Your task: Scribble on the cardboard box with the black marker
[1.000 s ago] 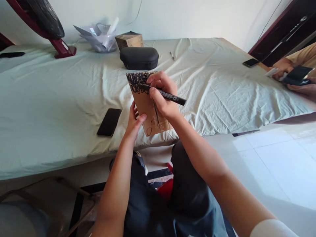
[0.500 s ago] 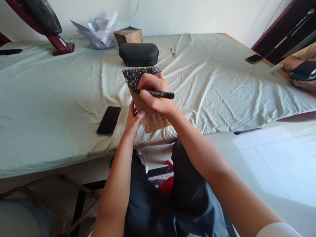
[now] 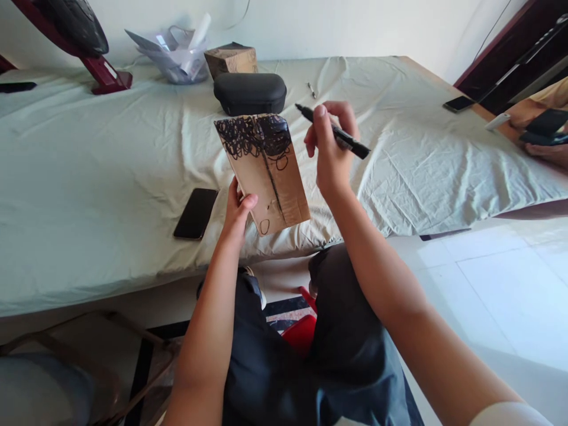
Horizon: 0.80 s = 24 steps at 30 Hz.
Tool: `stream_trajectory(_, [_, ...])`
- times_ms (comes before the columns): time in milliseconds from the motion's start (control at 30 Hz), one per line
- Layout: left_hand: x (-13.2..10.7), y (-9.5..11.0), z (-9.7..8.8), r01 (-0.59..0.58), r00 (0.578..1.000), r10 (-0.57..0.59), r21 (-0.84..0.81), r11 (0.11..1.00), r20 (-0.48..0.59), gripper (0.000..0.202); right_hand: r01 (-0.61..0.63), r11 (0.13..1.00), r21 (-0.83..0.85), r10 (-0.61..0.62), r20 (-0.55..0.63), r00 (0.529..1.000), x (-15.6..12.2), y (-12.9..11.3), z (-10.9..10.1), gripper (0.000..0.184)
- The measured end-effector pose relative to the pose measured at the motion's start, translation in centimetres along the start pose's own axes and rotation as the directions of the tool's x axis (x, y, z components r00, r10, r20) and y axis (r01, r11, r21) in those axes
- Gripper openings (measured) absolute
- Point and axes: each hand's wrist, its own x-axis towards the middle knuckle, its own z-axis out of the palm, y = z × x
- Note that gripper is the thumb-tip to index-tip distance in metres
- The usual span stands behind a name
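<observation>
A brown cardboard piece (image 3: 252, 183), perhaps one face of a box, is tilted up at the near edge of the cloth-covered surface. Black scribbles fill its top band, a dark line runs down its middle, and small loops are drawn near the scribbles and at the lower left corner. My left hand (image 3: 240, 207) grips its left edge, thumb on the front and fingers behind. To the right of the cardboard, my right hand (image 3: 333, 142) holds a black marker (image 3: 352, 144), tip pointing up and left, apart from the cardboard.
A black phone (image 3: 196, 214) lies left of the cardboard. Behind are a black hard case (image 3: 249, 93), a cardboard box (image 3: 231, 60), a plastic basket (image 3: 173, 62) of items and a pen (image 3: 311, 90). At far right, another person's hands (image 3: 528, 109) hold a dark object.
My right hand has lifted the marker off the cardboard and moved right and slightly up, uncovering the scribbled top and a loop. My left hand keeps its hold.
</observation>
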Motion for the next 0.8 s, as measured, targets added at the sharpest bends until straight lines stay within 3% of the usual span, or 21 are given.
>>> stream_trajectory(100, [0.6,0.3,-0.5,-0.021,0.999,0.020,-0.015,1.000,-0.047,0.109,-0.184,0.983,0.012,0.183,0.063,0.981,1.3,1.1,-1.8,0.025])
stream_trajectory(267, [1.5,1.0,-1.5,-0.057,0.995,0.054,-0.033,0.998,-0.080,0.106,-0.485,0.860,0.158,0.443,0.240,0.864,2.2,1.1,-5.1,0.035])
stream_trajectory(400, [1.8,1.3,-1.9,-0.073,0.994,0.070,-0.041,0.996,-0.088,0.103,-0.603,0.781,0.164,0.535,0.325,0.780,2.1,2.0,-6.9,0.034])
stream_trajectory(500, [1.7,1.5,-2.0,-0.065,0.995,0.062,-0.040,0.997,-0.080,0.099,-0.595,0.804,0.010,0.555,0.348,0.756,1.7,3.9,-7.0,0.024])
stream_trajectory(633, [1.6,1.6,-2.3,-0.050,0.990,0.038,-0.083,0.995,-0.134,0.091,-0.535,0.744,-0.399,0.662,0.341,0.667,0.8,6.0,-5.6,0.038])
stream_trajectory(800, [1.9,1.9,-3.4,-0.027,0.981,0.010,-0.085,0.996,-0.193,0.090,-0.174,0.625,-0.761,0.685,0.428,0.589,0.1,6.6,-3.4,0.029])
